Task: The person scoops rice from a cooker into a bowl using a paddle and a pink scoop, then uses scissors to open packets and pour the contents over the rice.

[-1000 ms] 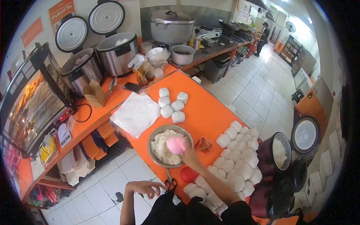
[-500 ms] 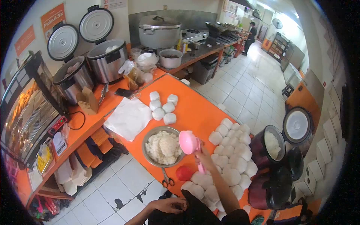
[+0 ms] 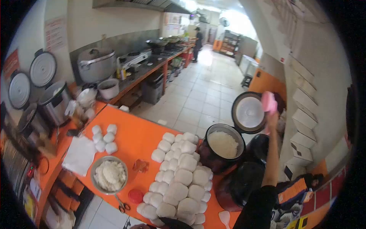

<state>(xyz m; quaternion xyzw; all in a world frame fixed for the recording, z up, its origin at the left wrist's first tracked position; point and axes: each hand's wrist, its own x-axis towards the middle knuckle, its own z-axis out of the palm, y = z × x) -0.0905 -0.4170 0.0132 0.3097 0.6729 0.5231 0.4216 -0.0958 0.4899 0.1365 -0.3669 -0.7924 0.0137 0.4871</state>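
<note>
**Orange counter [image 3: 131,129] bears rice [image 3: 110,174] and a mound of white bundles [image 3: 183,177]**

At far left, two steel cookers [image 3: 57,110] stand with their lids up. Next come white sheets [image 3: 79,155] on the counter, with six smaller bundles [image 3: 100,146] just to their right. Near these, a metal bowl [image 3: 110,192] holds the heaped rice, and scissors [image 3: 124,207] lie on its near side. To the right are a red round object [image 3: 136,196] and, farther off, a flat reddish packet [image 3: 140,165]. Only a sliver of the left hand [image 3: 140,226] shows at the near edge; whether it grips anything, I cannot tell. Beyond the mound, a person in dark clothes [image 3: 197,42] stands far down the room. Right of the mound, a dark rice cooker [image 3: 211,156] sits open, rice inside; nearer, a pale spatula [image 3: 225,217] lies beside a second, closed cooker [image 3: 244,185]. At far right, the right hand [image 3: 272,118] is closed around a pink scoop [image 3: 269,102], which appears beside the open cooker's lid [image 3: 249,110].
</note>
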